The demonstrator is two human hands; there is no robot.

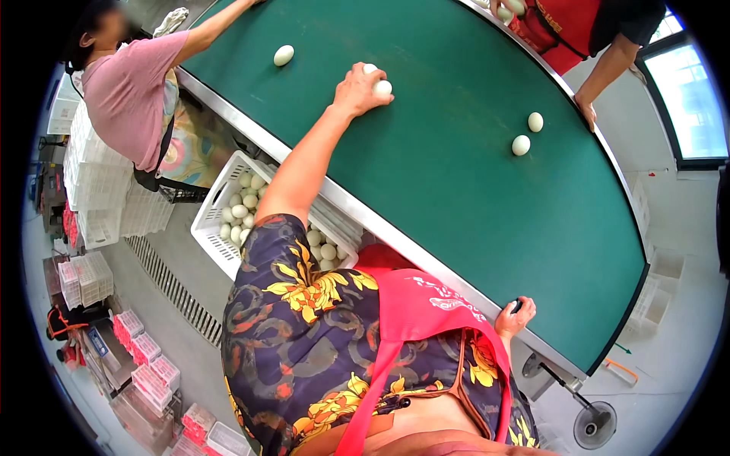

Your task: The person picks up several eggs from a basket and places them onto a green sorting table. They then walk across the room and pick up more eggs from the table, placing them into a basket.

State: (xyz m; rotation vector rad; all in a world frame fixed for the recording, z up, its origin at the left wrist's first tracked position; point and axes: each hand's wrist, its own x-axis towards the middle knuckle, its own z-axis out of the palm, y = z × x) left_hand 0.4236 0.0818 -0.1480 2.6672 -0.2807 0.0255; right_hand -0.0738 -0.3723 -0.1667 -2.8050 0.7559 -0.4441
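Observation:
My left hand (360,91) reaches out over a green conveyor belt (445,188). Its fingers are curled around two pale eggs, one white egg (382,88) at the fingertips and another egg (369,69) partly hidden beside it. At the belt's near metal edge, my right hand (516,318) is closed around a small black object (516,306), mostly hidden by the fingers. A single egg (283,55) lies on the belt beyond my left hand. Further right lie two more, an upper egg (535,122) and a lower egg (520,145), close together but apart.
A white plastic crate (208,239) of eggs stands below the belt's near edge, partly behind my left arm. One co-worker (122,102) stands at the left; another person's hand (585,113) touches the far rail. Stacked plastic crates (97,171) line the left; a handwheel (595,424) sits lower right.

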